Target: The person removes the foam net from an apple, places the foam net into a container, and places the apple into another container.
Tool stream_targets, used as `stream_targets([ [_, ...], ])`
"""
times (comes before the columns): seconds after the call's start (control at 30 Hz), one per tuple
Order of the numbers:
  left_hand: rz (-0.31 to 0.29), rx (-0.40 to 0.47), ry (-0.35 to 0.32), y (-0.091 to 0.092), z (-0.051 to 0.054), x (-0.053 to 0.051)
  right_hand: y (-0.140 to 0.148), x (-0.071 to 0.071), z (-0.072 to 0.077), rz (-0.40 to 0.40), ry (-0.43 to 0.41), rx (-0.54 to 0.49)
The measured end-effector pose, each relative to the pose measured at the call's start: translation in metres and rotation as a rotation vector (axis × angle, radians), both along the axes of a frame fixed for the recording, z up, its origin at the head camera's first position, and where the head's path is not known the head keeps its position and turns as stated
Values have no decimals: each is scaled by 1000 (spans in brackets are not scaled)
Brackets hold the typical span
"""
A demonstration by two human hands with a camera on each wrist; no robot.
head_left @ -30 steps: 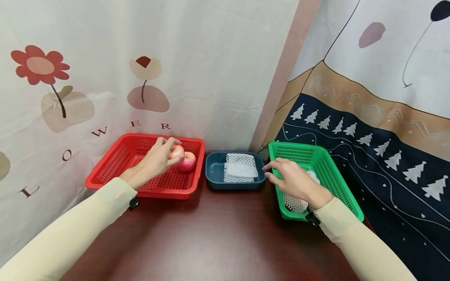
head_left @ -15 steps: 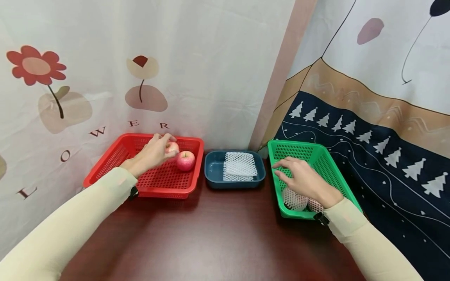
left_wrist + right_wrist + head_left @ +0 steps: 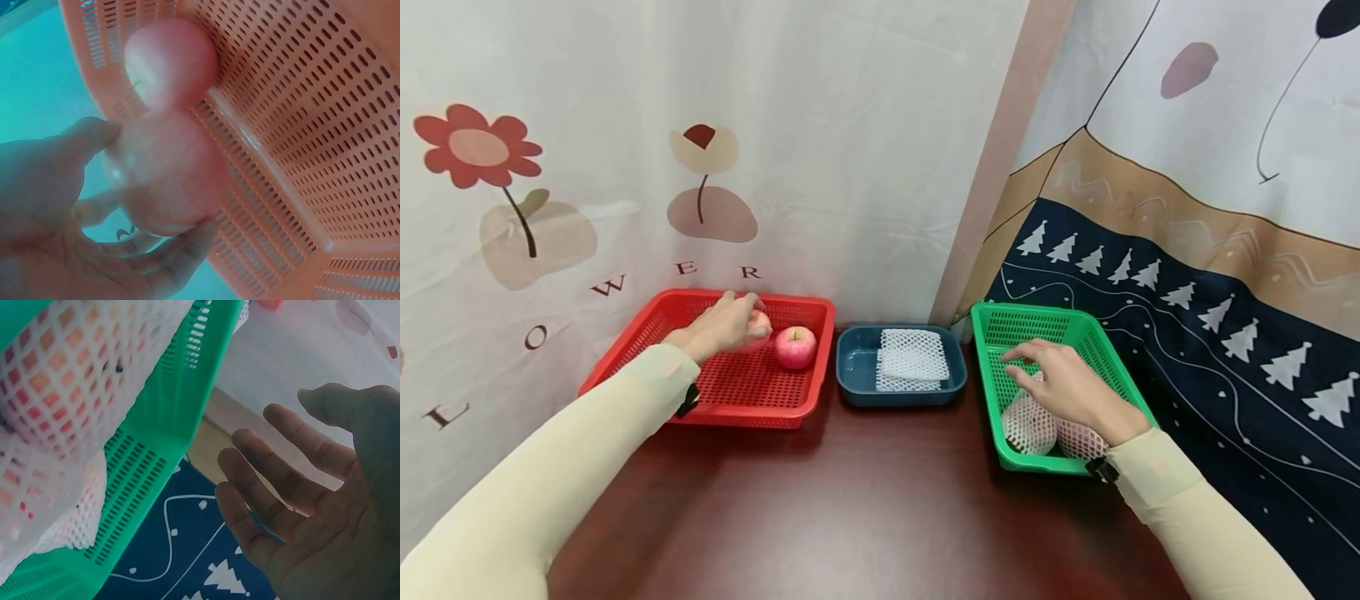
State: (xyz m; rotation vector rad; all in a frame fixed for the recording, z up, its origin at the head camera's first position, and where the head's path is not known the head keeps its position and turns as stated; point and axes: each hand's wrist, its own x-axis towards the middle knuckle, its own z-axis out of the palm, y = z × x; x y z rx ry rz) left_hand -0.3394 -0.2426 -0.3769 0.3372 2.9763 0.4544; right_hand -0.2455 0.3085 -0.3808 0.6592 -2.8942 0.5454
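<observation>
Left grip (image 3: 717,327) around a roundish apple (image 3: 170,172), long axis and facing unclear, right grip (image 3: 1070,383) loose

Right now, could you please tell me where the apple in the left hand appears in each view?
Head: left of centre, the held apple shows within the red basket's outline, partly covered by the left hand.
Left wrist: large, near the middle, just below the second apple.
Right wrist: not in it.
Shared landmark: the red basket, in the head and left wrist views.
</observation>
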Motion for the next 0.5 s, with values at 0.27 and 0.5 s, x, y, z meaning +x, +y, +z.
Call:
stream_targets([
  [0.27,1,-58,-68,-2,-2,-15,13,-6,0,-23,-14,-8],
  [0.5,2,-111,-137,-8,-12,-37,23,-14,0,-46,-40,2],
])
